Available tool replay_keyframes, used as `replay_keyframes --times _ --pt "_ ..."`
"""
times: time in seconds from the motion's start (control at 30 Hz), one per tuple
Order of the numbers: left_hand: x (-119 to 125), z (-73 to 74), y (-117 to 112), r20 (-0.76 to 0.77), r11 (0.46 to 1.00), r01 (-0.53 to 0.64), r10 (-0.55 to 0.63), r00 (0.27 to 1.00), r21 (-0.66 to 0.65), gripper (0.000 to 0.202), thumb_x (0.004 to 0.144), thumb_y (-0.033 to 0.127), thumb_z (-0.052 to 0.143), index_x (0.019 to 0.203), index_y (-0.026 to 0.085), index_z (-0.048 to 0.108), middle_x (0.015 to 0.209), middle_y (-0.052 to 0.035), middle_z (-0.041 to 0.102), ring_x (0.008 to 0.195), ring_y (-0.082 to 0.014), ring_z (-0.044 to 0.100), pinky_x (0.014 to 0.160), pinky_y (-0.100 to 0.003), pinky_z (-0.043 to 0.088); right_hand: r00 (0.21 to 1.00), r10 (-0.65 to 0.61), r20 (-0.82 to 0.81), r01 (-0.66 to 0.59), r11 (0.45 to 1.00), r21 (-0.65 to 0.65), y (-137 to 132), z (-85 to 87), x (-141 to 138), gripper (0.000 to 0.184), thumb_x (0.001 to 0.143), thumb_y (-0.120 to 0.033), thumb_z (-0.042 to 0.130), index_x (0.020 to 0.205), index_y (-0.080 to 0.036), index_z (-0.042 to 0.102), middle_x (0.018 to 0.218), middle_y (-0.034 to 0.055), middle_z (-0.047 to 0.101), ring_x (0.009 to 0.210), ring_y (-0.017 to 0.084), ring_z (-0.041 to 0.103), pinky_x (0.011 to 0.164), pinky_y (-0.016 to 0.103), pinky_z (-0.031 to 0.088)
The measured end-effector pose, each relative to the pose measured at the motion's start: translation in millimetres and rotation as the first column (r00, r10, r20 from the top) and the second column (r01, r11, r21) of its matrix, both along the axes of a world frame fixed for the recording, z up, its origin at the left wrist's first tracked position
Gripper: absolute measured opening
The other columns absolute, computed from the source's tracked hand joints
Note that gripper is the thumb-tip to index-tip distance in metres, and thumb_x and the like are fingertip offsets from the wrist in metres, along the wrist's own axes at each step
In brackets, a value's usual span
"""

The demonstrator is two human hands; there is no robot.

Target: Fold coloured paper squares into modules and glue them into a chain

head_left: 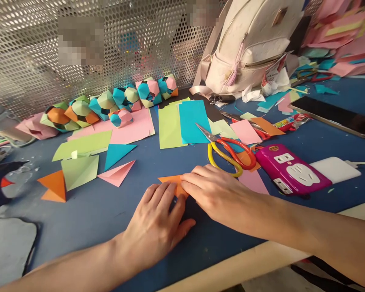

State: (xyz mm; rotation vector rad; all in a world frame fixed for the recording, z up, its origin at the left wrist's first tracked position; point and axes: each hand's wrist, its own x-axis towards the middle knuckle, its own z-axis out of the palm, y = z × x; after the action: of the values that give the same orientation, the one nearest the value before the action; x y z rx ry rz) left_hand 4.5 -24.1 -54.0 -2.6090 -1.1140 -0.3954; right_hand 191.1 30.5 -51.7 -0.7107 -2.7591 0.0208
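A folded piece of orange paper [169, 178] lies flat on the blue table under both my hands. My left hand [157, 221] rests on its near side, fingertips pressing down and thumb held apart. From the right, my right hand [214, 194] has its fingers bent together on the paper's right part; its thumb is hidden. Just beyond the right hand lie scissors [220, 152] with one red and one yellow handle. To the left are a folded pink piece [118, 172], a blue triangle [118, 155], a green square [80, 172] and an orange folded piece [55, 187].
Several multicoloured paper balls [105, 104] line the metal mesh [115, 48]. Green sheets [169, 125] and a blue sheet [194, 121] lie ahead. Rightward are a purple power strip [292, 170], a phone [334, 115] and a white backpack [246, 52]. A glue gun [1, 182] stands left.
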Motion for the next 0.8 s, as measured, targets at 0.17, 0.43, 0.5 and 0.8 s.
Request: replay_keyframes --times 0.17,0.43,0.5,0.8 --pt "-1.7 -1.3 2.6 0.029 1.0 0.008 -0.008 1.0 -0.003 0.032 0.089 0.033 0.049 0.097 0.008 0.066 0.104 -0.0234 0.066 0.099 -0.0362 0.063 0.078 -0.05 0.054 1.0 0.008 0.011 -0.008 0.999 0.05 -1.3 -2.9 -0.2 0.022 0.087 -0.004 0.044 0.098 -0.011 0.062 0.092 0.0113 0.062 0.087 0.022 0.053 0.075 0.035 0.04" --pt "-4.4 -2.6 4.9 -0.009 1.0 0.001 -0.001 1.0 -0.006 0.032 0.09 0.039 0.047 0.096 0.013 0.066 0.117 -0.0245 0.062 0.105 -0.035 0.062 0.081 -0.049 0.053 1.0 0.015 0.004 -0.015 0.995 0.098 -1.8 -11.2 -3.0 0.027 0.087 -0.006 0.044 0.11 -0.009 0.059 0.099 0.0131 0.063 0.087 0.023 0.054 0.074 0.037 0.042" --pt "-5.1 -3.0 5.6 -0.022 1.0 0.001 -0.001 1.0 -0.009 0.033 0.089 0.041 0.046 0.096 0.015 0.066 0.117 -0.0238 0.062 0.105 -0.0353 0.062 0.081 -0.049 0.052 1.0 0.012 -0.001 -0.012 0.994 0.104 -2.0 -11.8 -3.5 0.028 0.087 -0.006 0.045 0.111 -0.009 0.059 0.101 0.0135 0.063 0.087 0.023 0.054 0.075 0.037 0.043" --pt "-4.1 -0.3 7.3 -0.094 1.0 -0.015 0.014 0.996 -0.005 0.036 0.09 0.045 0.044 0.1 0.018 0.065 0.116 -0.0256 0.062 0.103 -0.0367 0.062 0.078 -0.051 0.05 0.996 -0.025 0.085 0.007 0.979 0.204 -5.8 -7.3 0.1 0.031 0.083 -0.005 0.046 0.11 -0.007 0.062 0.114 0.016 0.063 0.091 0.026 0.055 0.075 0.039 0.042"
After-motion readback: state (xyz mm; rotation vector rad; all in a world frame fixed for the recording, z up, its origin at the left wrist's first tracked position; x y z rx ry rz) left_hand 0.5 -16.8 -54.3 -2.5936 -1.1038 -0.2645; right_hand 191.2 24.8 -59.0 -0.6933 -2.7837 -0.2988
